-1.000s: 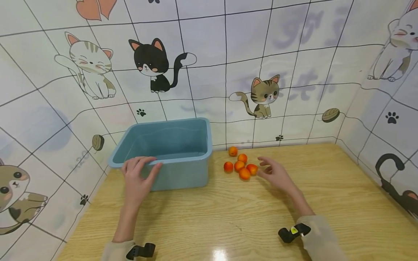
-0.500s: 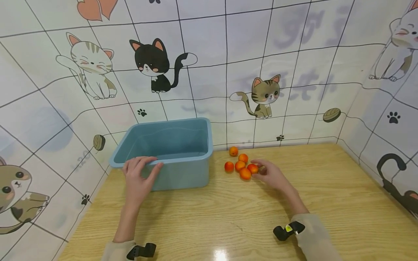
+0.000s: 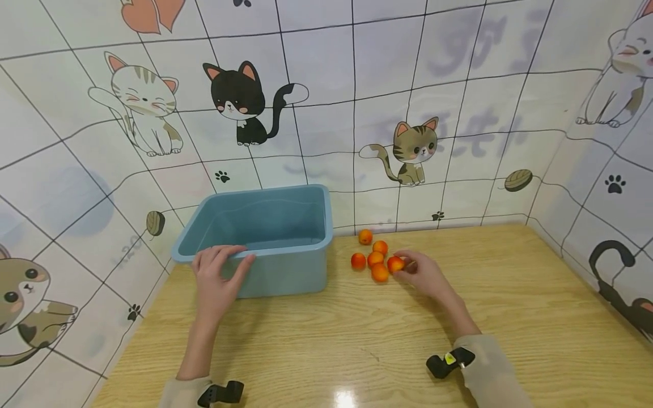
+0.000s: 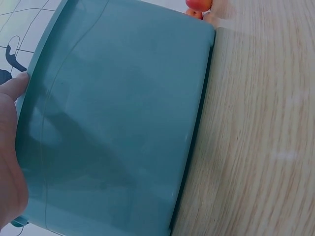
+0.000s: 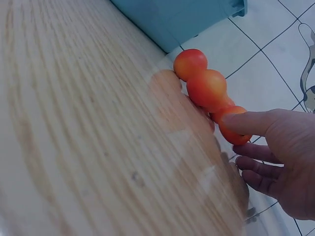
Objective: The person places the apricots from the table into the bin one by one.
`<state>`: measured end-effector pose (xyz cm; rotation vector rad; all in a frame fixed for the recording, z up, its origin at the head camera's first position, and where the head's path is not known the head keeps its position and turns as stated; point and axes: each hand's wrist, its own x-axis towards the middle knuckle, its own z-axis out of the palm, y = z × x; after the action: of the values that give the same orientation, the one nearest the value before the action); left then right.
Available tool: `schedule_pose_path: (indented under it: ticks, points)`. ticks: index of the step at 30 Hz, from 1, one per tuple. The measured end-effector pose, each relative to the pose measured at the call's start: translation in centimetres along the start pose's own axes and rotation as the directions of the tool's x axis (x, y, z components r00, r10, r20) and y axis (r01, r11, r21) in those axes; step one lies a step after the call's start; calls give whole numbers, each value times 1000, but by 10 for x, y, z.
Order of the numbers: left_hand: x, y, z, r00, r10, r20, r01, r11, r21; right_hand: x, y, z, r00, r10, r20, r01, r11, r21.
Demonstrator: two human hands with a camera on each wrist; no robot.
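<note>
Right of ctr, R hand (image 3: 424,276), part-curled, pinches orange-red fruit (image 3: 395,264); smooth skin may slip, scattering adj. fruits (image 3: 376,260). L hand (image 3: 216,276), ctr left, grips blue tub (image 3: 288,273).

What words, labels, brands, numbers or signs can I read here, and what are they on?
None reads clearly.
Wall covering, right: two rows of purplish lettering, too blurred to read.
Wall covering, left: small faint characters, also too blurred.
Blue bin and orange fruits: no lettering visible.
Yellow patch on the right-wrist device: too small to read.
</note>
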<state>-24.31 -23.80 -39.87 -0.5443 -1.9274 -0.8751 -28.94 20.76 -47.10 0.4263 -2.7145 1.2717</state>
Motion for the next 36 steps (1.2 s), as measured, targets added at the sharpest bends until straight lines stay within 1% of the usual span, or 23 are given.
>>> schedule_pose_path:
  ticks: [5,9,15,19,26,32,36]
  points:
    - [-1,-1,0,1000,-4,-1,4,1000,-4,-2,0,-3,999,-8,-42,8,1000,-8]
    - [-2,-2,0,1000,-8,-5,8,1000,-6,-2,-1,-5,998,-22,-66,22,1000,4]
    - [-3,-2,-1,1000,-10,-8,9,1000,-8,-1,-9,-7,996,-26,-90,28,999,19]
    - [-3,-2,-1,1000,-8,-11,8,1000,-12,1,-18,-10,992,-43,-119,45,999,14]
    - [-1,-3,0,1000,13,-18,-13,1000,-15,4,-36,-13,984,-80,-161,77,997,-26]
    - [0,-1,1,1000,20,-19,-20,1000,-15,5,-55,-14,974,-116,-196,116,993,-12]
    - [0,-1,1,999,29,-25,-29,999,-18,7,-68,-13,970,-121,-210,124,992,3]
